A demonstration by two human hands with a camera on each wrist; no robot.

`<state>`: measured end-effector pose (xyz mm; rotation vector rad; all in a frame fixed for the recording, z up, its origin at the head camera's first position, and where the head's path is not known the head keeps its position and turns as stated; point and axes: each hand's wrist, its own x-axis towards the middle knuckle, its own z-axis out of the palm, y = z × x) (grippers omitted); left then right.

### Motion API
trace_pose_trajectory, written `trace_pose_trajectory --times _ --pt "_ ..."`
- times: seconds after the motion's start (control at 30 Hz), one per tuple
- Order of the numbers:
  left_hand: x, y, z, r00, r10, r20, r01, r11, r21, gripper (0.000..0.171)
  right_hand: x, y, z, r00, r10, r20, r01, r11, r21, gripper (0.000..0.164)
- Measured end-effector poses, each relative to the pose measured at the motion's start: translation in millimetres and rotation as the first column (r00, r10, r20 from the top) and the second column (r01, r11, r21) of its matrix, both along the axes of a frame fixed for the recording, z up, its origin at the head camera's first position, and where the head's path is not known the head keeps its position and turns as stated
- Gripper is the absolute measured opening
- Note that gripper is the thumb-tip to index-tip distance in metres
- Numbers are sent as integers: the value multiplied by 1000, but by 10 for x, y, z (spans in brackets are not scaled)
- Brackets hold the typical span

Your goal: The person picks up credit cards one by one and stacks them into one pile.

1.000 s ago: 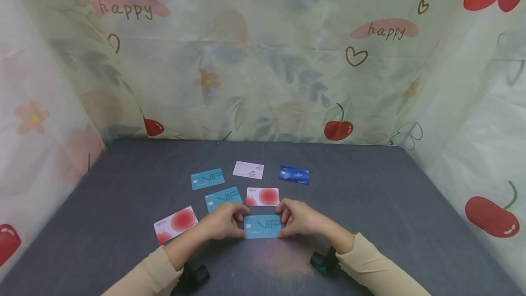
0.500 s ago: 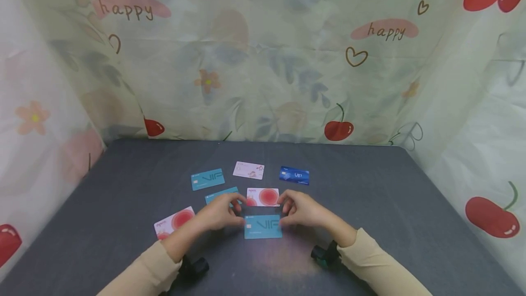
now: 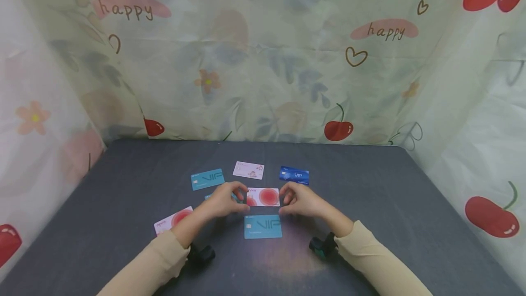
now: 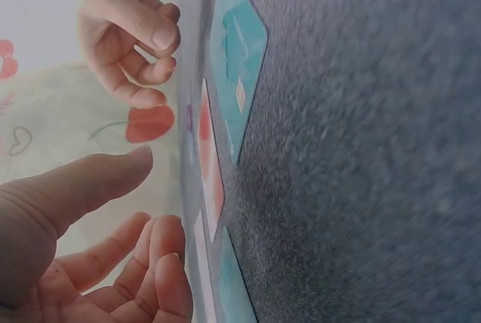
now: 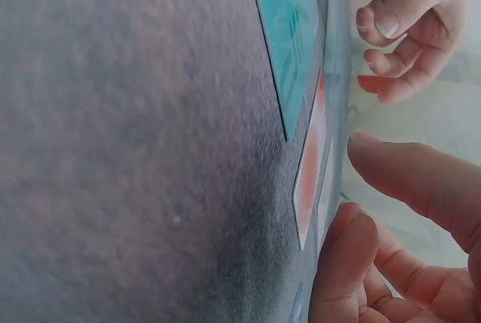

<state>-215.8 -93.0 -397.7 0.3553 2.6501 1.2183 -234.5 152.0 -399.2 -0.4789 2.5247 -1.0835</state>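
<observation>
A white card with a red circle point(image 3: 263, 197) lies flat in the middle of the dark table. My left hand point(image 3: 223, 200) is at its left end and my right hand point(image 3: 302, 201) at its right end. Thumb and fingers of each hand are apart and loosely bent, with nothing between them. In both wrist views the hands appear raised off the tabletop. Just nearer than that card lies a teal VIP card point(image 3: 263, 227), untouched. Another teal card point(image 3: 208, 196) is mostly hidden behind my left hand.
Farther back lie a teal VIP card point(image 3: 207, 179), a pale pink card point(image 3: 248, 170) and a dark blue VIP card point(image 3: 294, 175). A second red-circle card point(image 3: 174, 220) is partly covered by my left forearm. Printed cloth point(image 3: 263, 81) encloses the table point(image 3: 370, 186).
Both hands have left the ends of the near teal card and moved forward to either side of the red-circle card. The cards themselves look unmoved.
</observation>
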Motion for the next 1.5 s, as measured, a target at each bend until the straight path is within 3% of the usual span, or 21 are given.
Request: trace_pose_trajectory --times 0.13,0.57,1.1,1.5 --pt "-76 4 -7 1000 1 -17 -1 1000 -22 42 -56 -6 -9 1000 -14 2 14 1000 -6 43" --pt "-247 49 -53 999 18 45 -15 998 -62 48 -221 -78 -51 995 -93 29 92 995 37 44" --pt "-316 77 -120 995 40 94 -32 996 -84 51 -297 -131 -93 993 -101 60 97 993 65 49" --pt "-364 88 -164 996 36 80 -30 996 -81 49 -304 -157 -76 992 -100 76 93 992 86 46"
